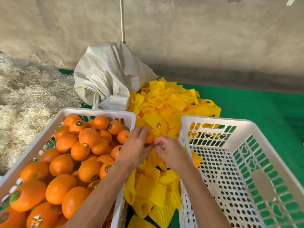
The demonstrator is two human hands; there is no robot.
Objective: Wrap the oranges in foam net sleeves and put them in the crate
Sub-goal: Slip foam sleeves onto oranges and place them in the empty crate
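My left hand (135, 146) grips an orange (150, 137) just past the right rim of the left white crate (92, 111), which is heaped with stickered oranges (88, 137). My right hand (169, 152) is right beside it, fingers curled and pinching at the orange's lower edge; what they pinch is too small to tell. Both hands hover over a pile of yellow foam net sleeves (166, 102) lying between the crates. The right white crate (213, 120) holds one sleeved orange (196, 159) near its left wall.
A white woven sack (107, 76) slumps behind the left crate. Dry straw (24, 89) covers the ground at the left. Green cloth (255, 104) lies under the crates, and a grey wall (197, 38) with a thin pole (122, 20) stands behind.
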